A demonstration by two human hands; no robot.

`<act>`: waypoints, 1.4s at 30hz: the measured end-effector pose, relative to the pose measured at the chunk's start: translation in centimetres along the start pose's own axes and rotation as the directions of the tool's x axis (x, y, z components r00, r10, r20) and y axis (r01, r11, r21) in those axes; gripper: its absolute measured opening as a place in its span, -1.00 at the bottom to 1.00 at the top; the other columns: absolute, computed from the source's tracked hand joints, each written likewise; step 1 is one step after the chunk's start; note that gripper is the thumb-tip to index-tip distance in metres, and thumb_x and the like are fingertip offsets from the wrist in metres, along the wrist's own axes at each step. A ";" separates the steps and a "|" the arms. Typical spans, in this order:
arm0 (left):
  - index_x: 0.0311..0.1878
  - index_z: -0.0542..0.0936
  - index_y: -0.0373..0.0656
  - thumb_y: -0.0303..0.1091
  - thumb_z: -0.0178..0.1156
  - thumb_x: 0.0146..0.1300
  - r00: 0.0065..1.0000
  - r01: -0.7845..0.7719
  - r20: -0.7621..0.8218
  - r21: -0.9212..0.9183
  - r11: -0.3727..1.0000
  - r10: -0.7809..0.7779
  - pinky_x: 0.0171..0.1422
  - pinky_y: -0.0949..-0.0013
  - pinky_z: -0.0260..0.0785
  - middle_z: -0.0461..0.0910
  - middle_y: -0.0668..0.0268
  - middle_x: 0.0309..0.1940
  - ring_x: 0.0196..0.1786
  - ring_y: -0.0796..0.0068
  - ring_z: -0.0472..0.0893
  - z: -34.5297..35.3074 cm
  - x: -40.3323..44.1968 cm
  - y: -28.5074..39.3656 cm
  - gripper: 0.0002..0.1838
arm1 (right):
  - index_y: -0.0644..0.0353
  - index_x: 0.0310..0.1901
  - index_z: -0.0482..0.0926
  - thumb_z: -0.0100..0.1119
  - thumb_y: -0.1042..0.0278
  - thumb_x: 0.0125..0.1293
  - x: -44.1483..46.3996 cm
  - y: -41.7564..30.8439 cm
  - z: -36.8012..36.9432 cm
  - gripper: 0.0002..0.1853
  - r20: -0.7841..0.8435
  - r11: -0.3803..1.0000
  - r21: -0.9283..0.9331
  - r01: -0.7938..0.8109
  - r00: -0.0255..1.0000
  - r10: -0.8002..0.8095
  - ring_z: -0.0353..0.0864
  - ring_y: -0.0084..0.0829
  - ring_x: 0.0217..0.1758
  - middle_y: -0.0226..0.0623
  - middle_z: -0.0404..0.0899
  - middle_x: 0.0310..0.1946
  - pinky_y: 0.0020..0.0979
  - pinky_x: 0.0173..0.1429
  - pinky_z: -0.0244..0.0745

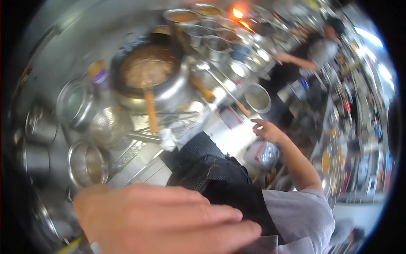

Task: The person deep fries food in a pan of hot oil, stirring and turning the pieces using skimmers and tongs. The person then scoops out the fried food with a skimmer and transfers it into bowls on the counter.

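My left fingers are stretched out straight and lie close together, the back of the hand filling the near part of my view. My right fingers are farther out, loosely spread and partly bent. Just beyond their tips is the wooden end of a long ladle, which slants away from them; whether they touch it, I cannot tell.

Next to my right fingers, on the far side, stands a round metal pot. A bucket topped with crumpled foil is just beneath them, on the side toward me.

Beyond my left fingers, I see a metal bowl, then a perforated strainer with a white cloth at its handle's end. Farther from those fingers is a big dark-rimmed pan of brown liquid, a tool's wooden handle sticking out toward me.

Well past my right fingers, a co-worker in a dark apron reaches an arm forward, and flames burn farther off.
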State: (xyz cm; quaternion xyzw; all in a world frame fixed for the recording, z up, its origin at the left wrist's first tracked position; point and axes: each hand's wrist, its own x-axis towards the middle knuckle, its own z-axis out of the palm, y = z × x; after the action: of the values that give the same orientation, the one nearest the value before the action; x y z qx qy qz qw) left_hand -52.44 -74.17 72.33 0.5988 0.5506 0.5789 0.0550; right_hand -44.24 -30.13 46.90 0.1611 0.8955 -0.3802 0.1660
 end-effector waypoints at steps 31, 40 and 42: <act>-0.30 0.76 -0.22 -0.43 0.28 0.18 -0.172 0.637 0.485 -0.610 0.472 0.858 0.53 -0.41 -0.10 0.71 0.20 -0.28 -0.18 0.09 0.73 59.4 24.4 -8.1 -0.88 | 0.24 0.06 0.57 0.05 0.31 0.46 -56.3 24.2 21.9 -0.74 0.020 0.026 0.998 -0.055 0.692 0.722 0.73 -0.44 -0.19 -0.24 0.68 -0.20 -0.36 -0.14 0.67; -0.11 0.71 -0.10 -0.19 0.32 0.24 -0.288 0.361 0.313 -0.840 0.405 0.905 0.42 -0.25 0.12 0.66 0.31 -0.24 -0.20 0.22 0.67 59.3 25.9 -6.1 -0.76 | 0.08 0.46 0.27 -0.07 -0.33 0.48 -50.4 23.9 16.3 -0.26 -0.525 -0.040 0.752 0.658 0.636 0.566 0.54 -0.46 0.14 -0.25 0.49 0.22 -0.36 0.12 0.56; -0.22 0.68 -0.15 -0.29 0.33 0.16 -0.312 0.365 0.297 -0.840 0.402 0.903 0.43 -0.36 0.09 0.64 0.26 -0.29 -0.21 0.22 0.67 59.1 26.8 -3.0 -0.82 | 0.14 0.45 0.29 -0.05 -0.31 0.48 -46.4 25.5 13.3 -0.24 -0.562 -0.029 0.766 0.643 0.690 0.455 0.50 -0.43 0.21 -0.21 0.46 0.25 -0.35 0.25 0.46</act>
State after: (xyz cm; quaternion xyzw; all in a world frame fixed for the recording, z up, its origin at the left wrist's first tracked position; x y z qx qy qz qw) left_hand -17.06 -19.82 68.03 0.8270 -0.2722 0.0454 0.4899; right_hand 10.09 -30.62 41.63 0.2860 0.3258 -0.8105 -0.3940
